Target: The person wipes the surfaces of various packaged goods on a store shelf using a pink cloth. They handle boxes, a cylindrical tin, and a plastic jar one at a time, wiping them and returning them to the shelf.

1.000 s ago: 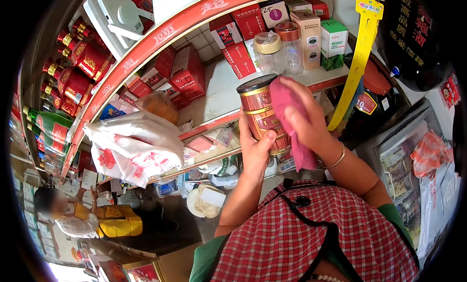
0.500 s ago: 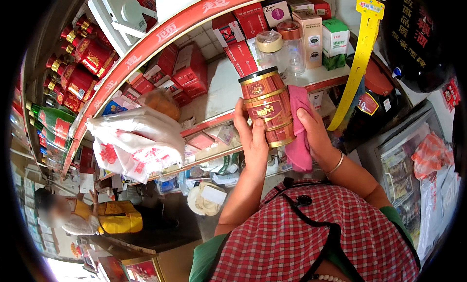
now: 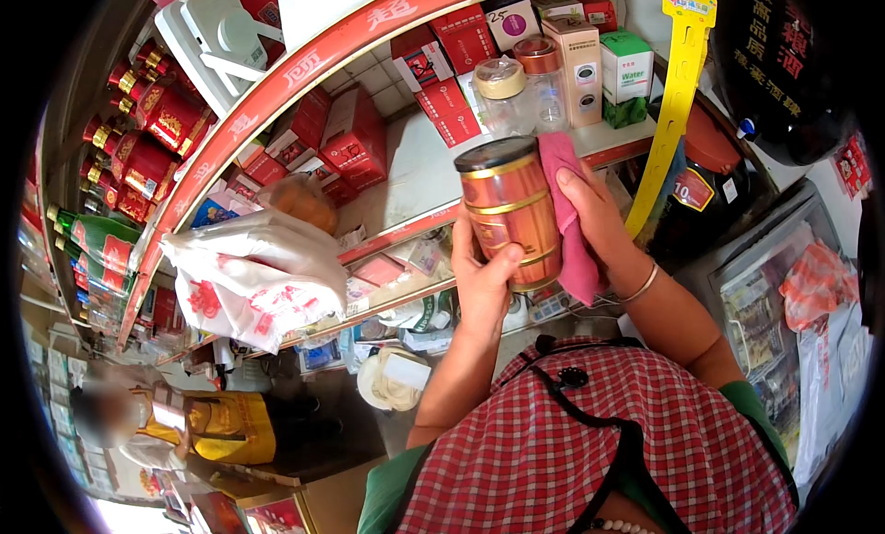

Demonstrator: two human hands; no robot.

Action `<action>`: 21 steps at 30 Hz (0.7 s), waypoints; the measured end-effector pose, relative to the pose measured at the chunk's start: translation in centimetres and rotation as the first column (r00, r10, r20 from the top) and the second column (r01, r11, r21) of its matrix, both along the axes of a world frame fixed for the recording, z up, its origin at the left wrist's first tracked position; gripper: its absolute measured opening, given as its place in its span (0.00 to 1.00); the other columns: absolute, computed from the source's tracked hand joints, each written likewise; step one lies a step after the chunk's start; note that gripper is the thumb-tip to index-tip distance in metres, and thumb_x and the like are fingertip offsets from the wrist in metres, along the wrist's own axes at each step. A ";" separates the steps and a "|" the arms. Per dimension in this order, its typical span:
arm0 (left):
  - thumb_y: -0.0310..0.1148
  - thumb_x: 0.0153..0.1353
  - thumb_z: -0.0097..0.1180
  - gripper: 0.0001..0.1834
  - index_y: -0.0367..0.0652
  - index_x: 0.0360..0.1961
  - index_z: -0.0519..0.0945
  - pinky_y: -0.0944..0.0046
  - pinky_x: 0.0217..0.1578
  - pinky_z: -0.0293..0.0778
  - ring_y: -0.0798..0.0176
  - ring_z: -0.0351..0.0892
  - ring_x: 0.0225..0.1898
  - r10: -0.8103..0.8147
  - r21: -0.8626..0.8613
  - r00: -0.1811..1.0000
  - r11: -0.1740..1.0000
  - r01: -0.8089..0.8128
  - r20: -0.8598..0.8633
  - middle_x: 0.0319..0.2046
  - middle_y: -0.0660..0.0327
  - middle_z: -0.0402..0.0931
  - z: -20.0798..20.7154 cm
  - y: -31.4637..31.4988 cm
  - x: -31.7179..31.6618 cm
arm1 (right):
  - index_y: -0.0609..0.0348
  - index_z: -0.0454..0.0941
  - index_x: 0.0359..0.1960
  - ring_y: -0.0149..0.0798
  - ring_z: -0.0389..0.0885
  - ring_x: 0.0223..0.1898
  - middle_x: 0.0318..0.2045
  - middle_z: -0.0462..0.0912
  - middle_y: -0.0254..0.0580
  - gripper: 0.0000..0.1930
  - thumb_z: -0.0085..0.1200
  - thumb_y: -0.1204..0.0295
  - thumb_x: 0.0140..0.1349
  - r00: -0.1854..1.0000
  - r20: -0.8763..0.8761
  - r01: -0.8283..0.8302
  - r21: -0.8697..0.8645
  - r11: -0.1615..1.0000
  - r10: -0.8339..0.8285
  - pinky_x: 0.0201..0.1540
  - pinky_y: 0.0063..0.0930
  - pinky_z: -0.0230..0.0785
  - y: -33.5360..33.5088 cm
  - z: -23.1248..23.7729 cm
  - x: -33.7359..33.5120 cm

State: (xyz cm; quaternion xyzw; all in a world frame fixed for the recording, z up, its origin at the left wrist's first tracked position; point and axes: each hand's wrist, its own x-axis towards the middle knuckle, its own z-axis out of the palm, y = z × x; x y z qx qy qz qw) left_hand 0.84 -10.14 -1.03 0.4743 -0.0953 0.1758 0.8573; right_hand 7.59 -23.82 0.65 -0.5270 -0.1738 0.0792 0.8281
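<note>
A barrel-shaped canister [image 3: 512, 216], reddish brown with gold bands and a black lid, is held upright but slightly tilted in front of me. My left hand [image 3: 484, 276] grips its left side, the thumb lying across the front. My right hand [image 3: 595, 211] holds a pink cloth [image 3: 573, 230] against the canister's right side. The right fingers behind the cloth are hidden. Just beyond the canister, a glass jar with a cream lid [image 3: 502, 96] and another with a brown lid [image 3: 544, 78] stand on the shelf.
Red boxes [image 3: 355, 142] and a green-and-white box [image 3: 627, 78] line the shelf [image 3: 406, 156]. A white plastic bag [image 3: 258, 276] hangs at its left edge. A yellow strip [image 3: 678, 92] hangs on the right. At lower left stands a person in a yellow apron [image 3: 230, 428].
The canister has turned about its length, so its front label faces more to the left, and its lid tips toward me. The cloth has moved slightly up. The other person has shifted.
</note>
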 end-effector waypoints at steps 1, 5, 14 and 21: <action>0.38 0.48 0.65 0.42 0.37 0.61 0.57 0.60 0.54 0.66 0.61 0.68 0.55 0.000 -0.021 1.000 1.000 -0.001 -0.020 0.54 0.56 0.66 -0.3 0.2 0.0 | 0.64 0.66 0.56 0.31 0.70 0.51 0.49 0.74 0.40 0.22 0.42 0.63 0.65 0.999 -0.038 -0.032 0.009 0.999 0.033 0.55 0.25 0.61 0.2 -0.1 -0.7; 0.53 0.53 0.56 0.37 0.41 0.58 0.62 0.56 0.52 0.70 0.58 0.73 0.50 0.037 -0.131 0.999 0.991 -0.039 -0.016 0.51 0.57 0.71 -0.6 0.2 0.7 | 0.65 0.65 0.56 0.30 0.69 0.52 0.51 0.73 0.39 0.21 0.41 0.64 0.66 0.994 -0.080 -0.069 0.114 0.991 0.079 0.56 0.25 0.60 0.9 -2.2 -3.3; 0.52 0.58 0.51 0.40 0.41 0.64 0.52 0.57 0.60 0.57 0.58 0.60 0.61 0.062 0.082 0.996 0.995 -0.058 -0.058 0.60 0.55 0.59 -0.6 0.7 1.0 | 0.66 0.64 0.57 0.29 0.70 0.50 0.48 0.74 0.38 0.23 0.48 0.70 0.62 0.976 0.181 0.137 -0.088 0.987 -0.119 0.53 0.25 0.62 0.0 -3.8 -2.1; 0.45 0.36 0.75 0.59 0.37 0.64 0.52 0.59 0.58 0.61 0.60 0.65 0.57 -0.084 0.068 0.996 0.994 0.086 -0.027 0.56 0.57 0.64 -1.0 1.4 0.2 | 0.66 0.64 0.57 0.31 0.71 0.49 0.48 0.74 0.39 0.22 0.46 0.66 0.65 0.999 0.000 0.032 0.108 0.994 -0.032 0.53 0.26 0.63 0.3 -3.9 -1.7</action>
